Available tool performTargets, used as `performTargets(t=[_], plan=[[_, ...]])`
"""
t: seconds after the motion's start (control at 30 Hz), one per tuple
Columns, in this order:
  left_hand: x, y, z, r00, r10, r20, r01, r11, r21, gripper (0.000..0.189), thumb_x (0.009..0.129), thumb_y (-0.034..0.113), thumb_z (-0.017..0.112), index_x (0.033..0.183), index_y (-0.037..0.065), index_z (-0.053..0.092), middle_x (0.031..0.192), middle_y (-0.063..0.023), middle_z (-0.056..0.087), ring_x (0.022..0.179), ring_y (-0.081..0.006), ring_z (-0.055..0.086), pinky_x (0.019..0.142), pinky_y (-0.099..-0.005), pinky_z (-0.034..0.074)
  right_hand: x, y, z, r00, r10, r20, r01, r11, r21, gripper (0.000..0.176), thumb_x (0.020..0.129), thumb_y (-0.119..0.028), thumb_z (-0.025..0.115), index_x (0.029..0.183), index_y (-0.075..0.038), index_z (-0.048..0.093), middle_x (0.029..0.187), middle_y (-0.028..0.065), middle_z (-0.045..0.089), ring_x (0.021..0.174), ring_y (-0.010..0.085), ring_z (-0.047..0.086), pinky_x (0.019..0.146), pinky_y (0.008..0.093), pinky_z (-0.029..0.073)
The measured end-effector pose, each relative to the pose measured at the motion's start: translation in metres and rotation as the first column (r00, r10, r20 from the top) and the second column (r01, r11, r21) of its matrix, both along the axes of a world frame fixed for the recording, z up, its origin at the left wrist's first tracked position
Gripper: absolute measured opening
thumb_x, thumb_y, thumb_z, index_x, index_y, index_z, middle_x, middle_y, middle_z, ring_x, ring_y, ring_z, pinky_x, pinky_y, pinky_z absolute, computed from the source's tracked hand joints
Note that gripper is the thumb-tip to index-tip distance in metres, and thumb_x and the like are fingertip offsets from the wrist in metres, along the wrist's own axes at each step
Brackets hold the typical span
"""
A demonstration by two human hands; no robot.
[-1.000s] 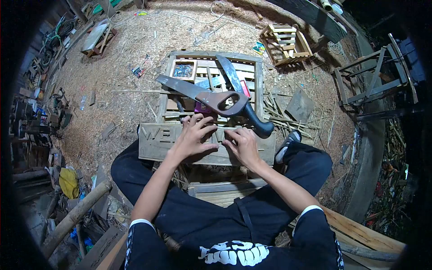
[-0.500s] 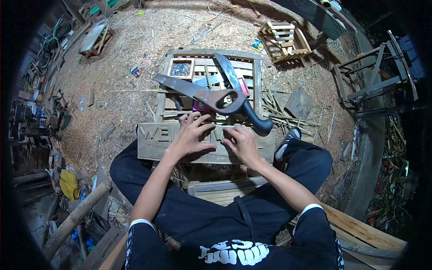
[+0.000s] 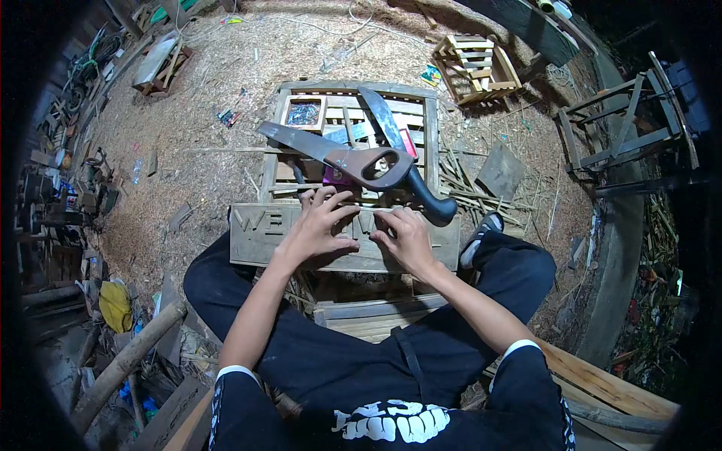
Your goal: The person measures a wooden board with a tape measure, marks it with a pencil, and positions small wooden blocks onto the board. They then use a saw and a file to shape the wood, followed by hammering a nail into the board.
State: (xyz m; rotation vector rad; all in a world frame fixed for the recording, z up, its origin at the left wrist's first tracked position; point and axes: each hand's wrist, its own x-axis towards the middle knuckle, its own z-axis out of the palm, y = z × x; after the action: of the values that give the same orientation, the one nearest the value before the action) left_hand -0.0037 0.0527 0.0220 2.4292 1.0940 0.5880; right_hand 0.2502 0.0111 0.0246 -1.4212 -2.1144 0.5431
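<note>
A wooden board lies across my lap, with raised wooden letters on its left part. My left hand rests on the middle of the board, fingers spread. To its right, my right hand touches the board with bent fingers; whether they hold a small piece is hidden. Just beyond the hands, a handsaw with a brown handle lies over a slatted wooden frame. A second saw with a black handle lies partly under it.
A small box of nails sits on the slatted frame. Thin sticks and a flat board piece lie to the right. A wooden crate stands at the upper right, and a thick pole at the lower left.
</note>
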Motion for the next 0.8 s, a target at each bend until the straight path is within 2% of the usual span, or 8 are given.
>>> performTargets(t=[0.2, 0.8], plan=[[-0.0012, 0.0003, -0.0024, 1.000, 0.011, -0.005, -0.011, 1.000, 0.014, 0.078, 0.065, 0.050, 0.093, 0.133, 0.019, 0.071, 0.149, -0.0066, 0.059, 0.138, -0.0310, 0.046, 0.113, -0.0480, 0.029, 0.0002, 0.0013, -0.0037, 1.000, 0.013, -0.006, -0.013, 0.999, 0.049, 0.043, 0.081, -0.024, 0.085, 0.118, -0.007, 0.074, 0.097, 0.0092, 0.068, 0.098, 0.0292, 0.063, 0.085, 0.0425, 0.047], [-0.0013, -0.0018, 0.0017, 1.000, -0.008, -0.011, 0.008, 1.000, 0.018, 0.075, 0.070, 0.049, 0.090, 0.135, 0.019, 0.070, 0.147, -0.0044, 0.061, 0.136, -0.0297, 0.047, 0.114, -0.0468, 0.028, -0.0001, -0.0007, -0.0024, 1.000, -0.020, -0.005, 0.020, 1.000, 0.015, 0.041, 0.081, -0.024, 0.085, 0.116, -0.006, 0.075, 0.097, 0.0097, 0.068, 0.097, 0.0298, 0.064, 0.082, 0.0425, 0.046]])
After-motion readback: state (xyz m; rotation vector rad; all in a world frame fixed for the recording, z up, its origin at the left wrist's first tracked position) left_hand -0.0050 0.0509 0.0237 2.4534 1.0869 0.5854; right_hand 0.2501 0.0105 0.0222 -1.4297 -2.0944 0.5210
